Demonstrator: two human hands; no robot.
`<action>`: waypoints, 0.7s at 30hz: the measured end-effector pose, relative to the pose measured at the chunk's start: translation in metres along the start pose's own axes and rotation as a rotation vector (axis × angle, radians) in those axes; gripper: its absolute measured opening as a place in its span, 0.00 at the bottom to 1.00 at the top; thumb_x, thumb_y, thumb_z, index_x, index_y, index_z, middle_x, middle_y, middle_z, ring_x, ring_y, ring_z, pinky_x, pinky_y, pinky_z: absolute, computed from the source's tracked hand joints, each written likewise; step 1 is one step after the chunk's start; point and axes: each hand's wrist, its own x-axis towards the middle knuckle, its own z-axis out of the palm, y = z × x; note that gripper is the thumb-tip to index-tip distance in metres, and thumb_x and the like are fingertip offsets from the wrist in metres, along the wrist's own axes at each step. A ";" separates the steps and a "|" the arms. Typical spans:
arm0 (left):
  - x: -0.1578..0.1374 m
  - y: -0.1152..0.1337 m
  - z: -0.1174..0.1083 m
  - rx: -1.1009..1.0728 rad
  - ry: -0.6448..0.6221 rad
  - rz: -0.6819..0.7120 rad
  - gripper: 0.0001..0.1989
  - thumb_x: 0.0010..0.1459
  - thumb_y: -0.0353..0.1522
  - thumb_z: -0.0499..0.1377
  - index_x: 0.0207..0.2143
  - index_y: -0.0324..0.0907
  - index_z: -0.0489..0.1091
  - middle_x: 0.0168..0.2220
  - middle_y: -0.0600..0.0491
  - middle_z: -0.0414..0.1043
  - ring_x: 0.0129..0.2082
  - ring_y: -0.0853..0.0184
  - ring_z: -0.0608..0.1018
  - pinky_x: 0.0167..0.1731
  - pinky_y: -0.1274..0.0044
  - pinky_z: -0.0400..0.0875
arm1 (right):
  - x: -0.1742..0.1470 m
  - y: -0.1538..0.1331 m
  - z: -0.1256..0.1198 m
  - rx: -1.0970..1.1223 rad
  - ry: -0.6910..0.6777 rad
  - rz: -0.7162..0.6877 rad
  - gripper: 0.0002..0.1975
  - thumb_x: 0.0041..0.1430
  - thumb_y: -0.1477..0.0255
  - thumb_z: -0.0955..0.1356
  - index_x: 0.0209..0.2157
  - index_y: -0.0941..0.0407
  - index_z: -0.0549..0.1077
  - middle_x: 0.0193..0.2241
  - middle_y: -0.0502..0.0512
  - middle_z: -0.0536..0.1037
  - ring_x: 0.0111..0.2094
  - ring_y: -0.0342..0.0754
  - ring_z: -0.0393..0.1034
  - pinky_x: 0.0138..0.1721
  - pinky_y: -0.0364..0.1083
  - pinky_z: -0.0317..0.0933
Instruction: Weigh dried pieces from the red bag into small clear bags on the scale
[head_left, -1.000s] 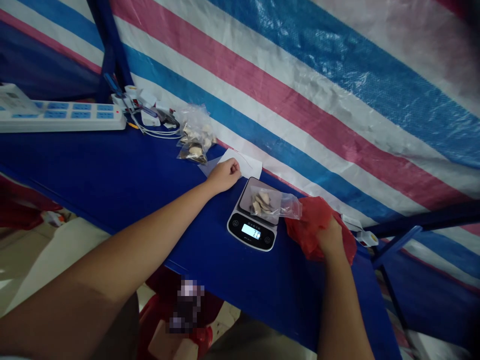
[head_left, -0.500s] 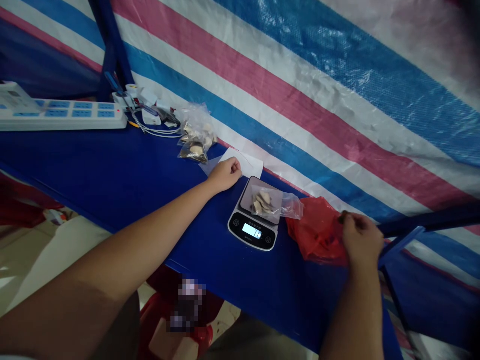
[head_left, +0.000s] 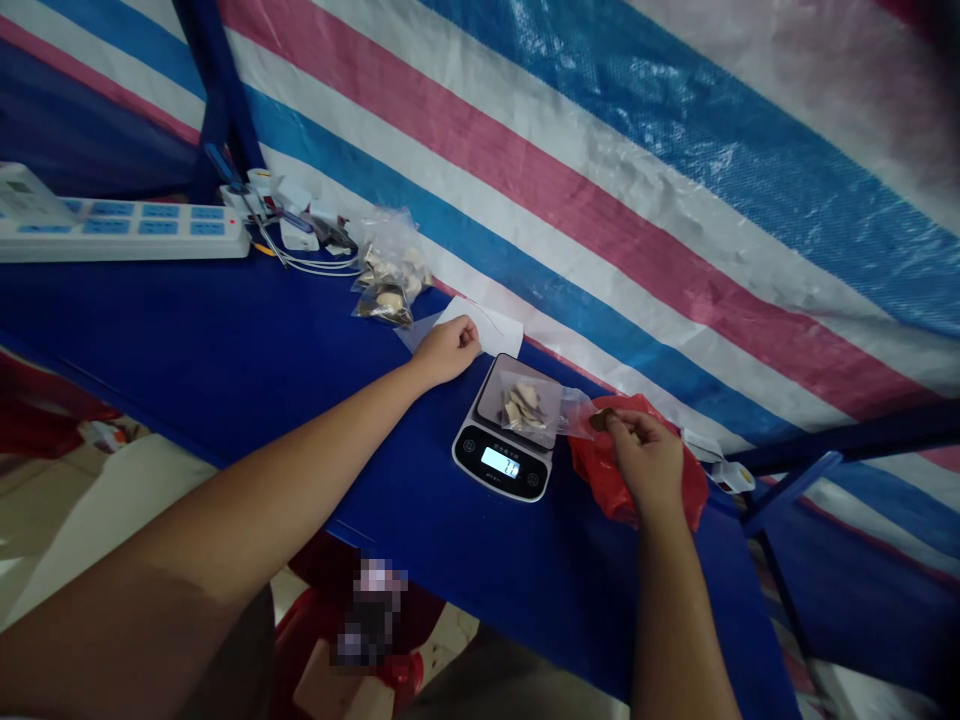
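My right hand (head_left: 646, 455) pinches a small dark brown dried slice (head_left: 601, 419) above a red plastic bag (head_left: 600, 480), close to the mouth of a clear bag. That clear plastic bag (head_left: 576, 412) lies on a kitchen scale (head_left: 502, 467) and holds several pale dried slices (head_left: 523, 403). The scale's display is lit; its small digits seem to begin with 7. My left hand (head_left: 450, 350) rests left of the scale with fingers curled in, over the edge of a white sheet of paper (head_left: 501, 330). Nothing shows in its fingers.
Bags of dried slices (head_left: 390, 270) lie behind my left hand. Cables and tools (head_left: 289, 225) sit beside a white power strip (head_left: 127, 235) at the far left. White plug-like items (head_left: 731, 475) lie at the right. A striped tarp (head_left: 525, 190) hangs along the table's back edge.
My right hand has moved left with the dried slice, from the red bag's right side to near the clear bag's mouth. White items at the right are now uncovered. My left hand stays put.
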 end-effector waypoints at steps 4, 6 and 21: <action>0.000 0.001 0.000 0.002 0.002 -0.005 0.03 0.53 0.28 0.58 0.31 0.44 0.66 0.27 0.57 0.70 0.27 0.69 0.70 0.31 0.74 0.61 | 0.012 0.018 -0.007 0.016 0.181 0.071 0.16 0.50 0.57 0.72 0.32 0.56 0.78 0.24 0.53 0.78 0.23 0.46 0.68 0.24 0.43 0.59; 0.000 0.001 0.001 0.004 0.003 -0.005 0.02 0.54 0.28 0.58 0.31 0.44 0.66 0.27 0.57 0.70 0.28 0.69 0.70 0.31 0.74 0.62 | 0.017 0.022 -0.008 0.016 0.193 0.076 0.17 0.48 0.56 0.73 0.31 0.56 0.77 0.24 0.53 0.77 0.23 0.46 0.67 0.24 0.43 0.59; -0.001 0.001 0.001 0.009 -0.003 -0.010 0.03 0.54 0.28 0.59 0.31 0.43 0.66 0.28 0.56 0.71 0.29 0.68 0.71 0.31 0.74 0.61 | 0.016 0.011 -0.010 0.534 -0.088 0.343 0.22 0.48 0.52 0.75 0.31 0.59 0.77 0.22 0.46 0.69 0.16 0.35 0.54 0.12 0.37 0.44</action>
